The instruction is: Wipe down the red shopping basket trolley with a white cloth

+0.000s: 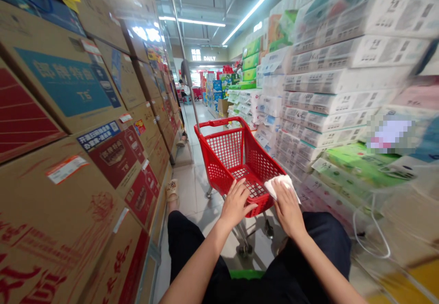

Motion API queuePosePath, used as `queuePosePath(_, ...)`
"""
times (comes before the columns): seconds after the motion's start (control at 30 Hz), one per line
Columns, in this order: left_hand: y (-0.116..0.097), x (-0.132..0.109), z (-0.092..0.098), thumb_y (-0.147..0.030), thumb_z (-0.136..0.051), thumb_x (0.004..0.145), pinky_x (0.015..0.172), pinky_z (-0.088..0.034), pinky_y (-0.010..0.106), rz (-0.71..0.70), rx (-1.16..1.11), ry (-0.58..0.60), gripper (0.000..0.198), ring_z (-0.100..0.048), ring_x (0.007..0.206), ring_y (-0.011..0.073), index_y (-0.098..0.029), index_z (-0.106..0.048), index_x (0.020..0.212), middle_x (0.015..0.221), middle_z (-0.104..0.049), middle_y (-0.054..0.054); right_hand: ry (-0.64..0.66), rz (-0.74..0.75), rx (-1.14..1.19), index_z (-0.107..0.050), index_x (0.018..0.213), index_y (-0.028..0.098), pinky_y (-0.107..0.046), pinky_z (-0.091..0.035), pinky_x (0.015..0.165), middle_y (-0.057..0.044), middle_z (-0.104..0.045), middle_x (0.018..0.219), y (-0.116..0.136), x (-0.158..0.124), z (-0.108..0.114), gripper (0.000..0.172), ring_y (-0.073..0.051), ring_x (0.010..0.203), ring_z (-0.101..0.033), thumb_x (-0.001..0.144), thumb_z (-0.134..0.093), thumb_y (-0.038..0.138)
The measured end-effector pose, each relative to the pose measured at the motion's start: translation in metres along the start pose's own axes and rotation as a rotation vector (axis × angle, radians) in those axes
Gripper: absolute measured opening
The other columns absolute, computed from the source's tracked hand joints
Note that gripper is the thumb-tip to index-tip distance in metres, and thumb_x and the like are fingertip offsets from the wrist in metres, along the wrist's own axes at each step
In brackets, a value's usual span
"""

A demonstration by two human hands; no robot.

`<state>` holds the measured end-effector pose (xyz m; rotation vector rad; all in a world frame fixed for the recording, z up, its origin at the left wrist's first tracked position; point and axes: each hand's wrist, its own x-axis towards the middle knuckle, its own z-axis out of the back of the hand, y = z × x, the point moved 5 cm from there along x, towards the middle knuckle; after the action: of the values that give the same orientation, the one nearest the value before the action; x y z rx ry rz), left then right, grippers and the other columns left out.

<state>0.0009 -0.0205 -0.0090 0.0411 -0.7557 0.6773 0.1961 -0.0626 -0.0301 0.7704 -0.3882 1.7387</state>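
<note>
I'm in a store aisle, lt-grey tiled floor [192, 194] ahead at 12. Brown cardboard boxes [85, 157] stacked high, 8 to 11, w/ red + blue prints, price tags. White plastic-wrapped packs [329, 77] piled 1 to 3, blurry toward the edge; grn packs [252, 59] stacked farther back, approx 1. Pale ceiling [202, 2] up top; long tube lt [255, 9] slants at 1, 2nd tube [192, 21] runs across at 12. White "DAILY" sign [209, 58], far end, 12.

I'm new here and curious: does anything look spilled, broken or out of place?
One mild oddity: a white cord hangs in a loose loop at lower right, looking untidy near the stacked packs. I see no spill, and the red cart shows no obvious damage.
</note>
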Motion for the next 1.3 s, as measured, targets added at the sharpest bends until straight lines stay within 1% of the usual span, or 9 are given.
queuePosePath(0.17,-0.003,-0.001,-0.001,-0.024,-0.072,0.085,0.125,-0.026,0.054,0.015,0.002,0.011,0.028,-0.039,0.145,0.0274,-0.019,-0.057,0.108,0.118,-0.062,0.010,0.098,0.095,0.052,-0.009,0.161,0.023,-0.051,-0.025,0.124,-0.005,-0.028,0.163,0.059,-0.012,-0.005,0.067,-0.024,0.153,-0.019,0.100,-0.037,0.019)
queuePosePath(0.23,-0.003,-0.001,0.002,-0.023,-0.072,0.084,0.125,-0.026,0.053,0.017,0.003,0.019,0.028,-0.039,0.145,0.0269,-0.019,-0.057,0.108,0.117,-0.062,0.010,0.132,0.134,0.066,-0.009,0.161,0.023,-0.050,-0.025,0.124,-0.004,-0.028,0.163,0.063,-0.013,-0.005,0.067,-0.023,0.152,-0.020,0.100,-0.037,0.020)
queuePosePath(0.43,-0.002,-0.002,0.002,-0.042,-0.068,0.090,0.122,-0.029,0.056,-0.006,-0.007,0.012,0.032,-0.040,0.144,0.0287,-0.019,-0.057,0.109,0.117,-0.062,0.011,0.036,-0.031,0.060,-0.013,0.161,0.025,-0.051,-0.031,0.122,-0.004,-0.028,0.163,-0.015,-0.006,0.001,0.062,-0.024,0.152,-0.022,0.102,-0.034,0.024)
queuePosePath(0.5,-0.002,-0.001,-0.001,-0.043,-0.069,0.089,0.122,-0.029,0.056,0.000,-0.009,0.001,0.034,-0.041,0.144,0.0292,-0.019,-0.057,0.109,0.118,-0.062,0.011,0.020,-0.067,0.053,-0.014,0.161,0.025,-0.052,-0.032,0.121,-0.004,-0.027,0.164,-0.024,-0.006,0.002,0.062,-0.025,0.152,-0.020,0.102,-0.034,0.025)
queuePosePath(0.57,-0.003,-0.001,-0.004,-0.041,-0.071,0.087,0.122,-0.029,0.055,0.007,-0.014,-0.003,0.034,-0.040,0.144,0.0288,-0.019,-0.057,0.109,0.118,-0.062,0.012,0.021,-0.066,0.045,-0.013,0.161,0.025,-0.052,-0.032,0.121,-0.004,-0.027,0.164,-0.012,-0.008,0.002,0.062,-0.025,0.153,-0.018,0.102,-0.034,0.025)
queuePosePath(0.8,-0.006,-0.002,0.004,-0.019,-0.069,0.078,0.125,-0.020,0.055,0.049,-0.143,0.026,0.033,-0.037,0.145,0.0283,-0.020,-0.058,0.109,0.119,-0.061,0.009,0.093,0.055,0.085,-0.014,0.161,0.025,-0.050,-0.030,0.121,-0.004,-0.028,0.163,0.070,-0.015,0.005,0.064,-0.025,0.152,-0.020,0.102,-0.038,0.028)
queuePosePath(0.93,-0.007,-0.001,0.011,-0.028,-0.069,0.078,0.124,-0.015,0.060,0.057,-0.294,0.064,0.048,-0.037,0.143,0.0307,-0.021,-0.055,0.124,0.126,-0.060,0.009,0.112,0.013,0.130,-0.012,0.161,0.026,-0.050,-0.032,0.120,-0.005,-0.030,0.163,0.073,-0.012,0.007,0.063,-0.026,0.152,-0.023,0.103,-0.036,0.034)
queuePosePath(1.1,-0.012,0.001,0.012,-0.033,-0.058,0.091,0.123,-0.015,0.059,0.152,-0.392,0.009,0.044,-0.036,0.144,0.0288,-0.024,-0.052,0.133,0.134,-0.057,0.008,0.145,-0.055,0.190,-0.004,0.161,0.026,-0.052,-0.029,0.121,-0.006,-0.024,0.165,0.080,-0.007,0.008,0.066,-0.025,0.153,-0.018,0.104,-0.035,0.037)
queuePosePath(1.3,0.004,0.011,0.029,-0.012,-0.048,0.090,0.124,-0.017,0.054,0.286,-0.231,-0.145,0.032,-0.047,0.134,0.0218,-0.025,-0.058,0.117,0.126,-0.062,0.004,0.173,-0.009,0.265,-0.009,0.161,0.025,-0.047,-0.029,0.122,-0.006,-0.020,0.166,0.085,0.003,0.020,0.066,-0.023,0.153,-0.018,0.103,-0.038,0.035)
